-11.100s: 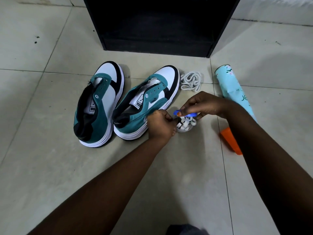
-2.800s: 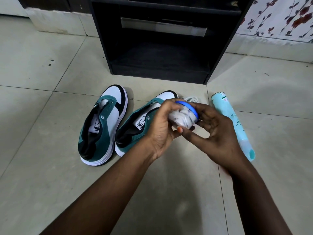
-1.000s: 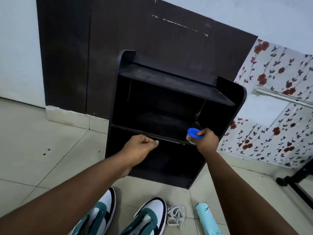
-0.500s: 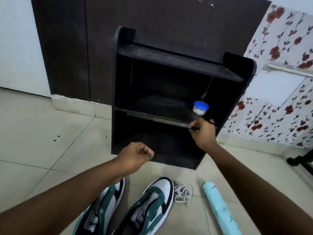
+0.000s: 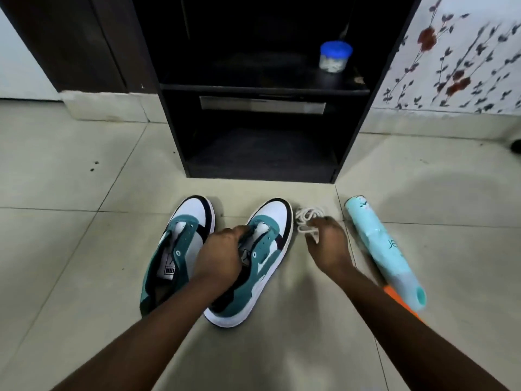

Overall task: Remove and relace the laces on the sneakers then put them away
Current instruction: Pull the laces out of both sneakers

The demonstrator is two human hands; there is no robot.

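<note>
Done: both sneakers unlaced — left sneaker (image 5: 176, 249) and right sneaker (image 5: 260, 255) lie side by side on the floor, near the shelf (image 5: 262, 88).
Left hand (image 5: 222, 253): fingers curled into the right sneaker's opening, gripping it.
Right hand (image 5: 327, 241): closing on the lace (image 5: 306, 218), just right of that toe.
Left: relacing both, then shelving.

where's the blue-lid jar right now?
Head view, upper right: the blue-lid jar stands on the black shelf unit's middle shelf, near its right wall.
</note>
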